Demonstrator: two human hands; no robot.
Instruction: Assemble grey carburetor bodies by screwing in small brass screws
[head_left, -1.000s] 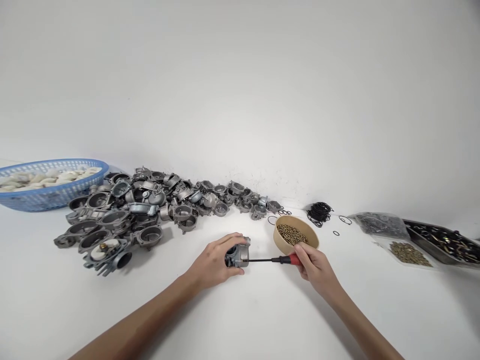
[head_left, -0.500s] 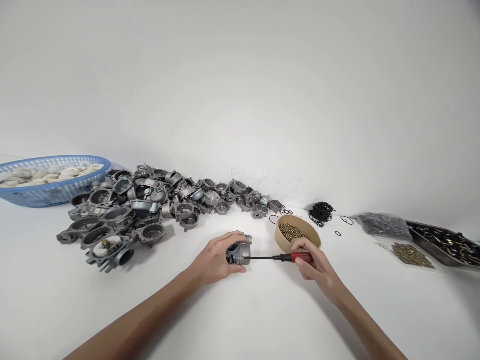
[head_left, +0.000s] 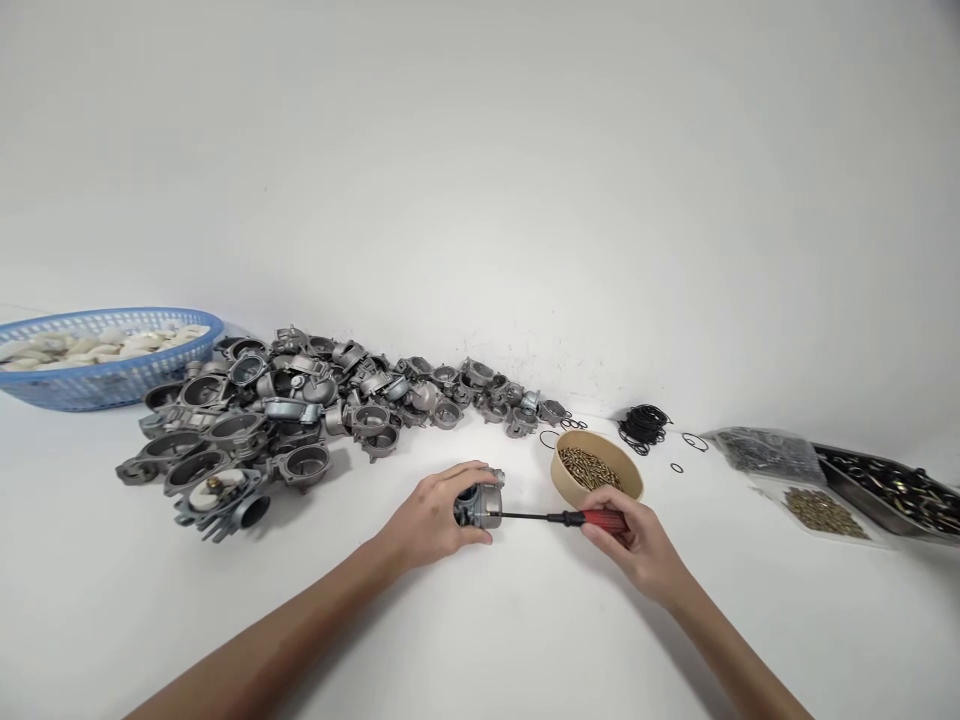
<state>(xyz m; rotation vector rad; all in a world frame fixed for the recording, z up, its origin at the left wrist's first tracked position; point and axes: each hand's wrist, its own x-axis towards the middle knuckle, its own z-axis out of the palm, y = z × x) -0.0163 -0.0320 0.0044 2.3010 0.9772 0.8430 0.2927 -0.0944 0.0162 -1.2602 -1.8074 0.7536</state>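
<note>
My left hand [head_left: 435, 515] is closed around a grey metal carburetor [head_left: 487, 505], thumb in front and fingers over the top, holding it on its side on the white table. In my right hand [head_left: 630, 545] is a screwdriver [head_left: 604, 520] with a red handle and black collar. Its thin dark shaft lies level and points left, with the tip against the right face of the carburetor. Whether the tip sits in a screw head is too small to tell. Just behind the screwdriver stands a tan round bowl [head_left: 574, 480] with many small brass-coloured screws [head_left: 592, 470].
A heap of grey carburetor bodies [head_left: 300, 410] spreads along the wall at left. Beyond it is a blue basket [head_left: 112, 385] of white parts. Right of the bowl lie black rubber rings [head_left: 643, 428], bagged parts [head_left: 769, 455], a bag of brass pieces [head_left: 825, 512] and a metal tray [head_left: 896, 518].
My right-hand fingers have shifted their grip around the red handle, and the hand sits slightly further right. The carburetor and my left hand stay in place.
</note>
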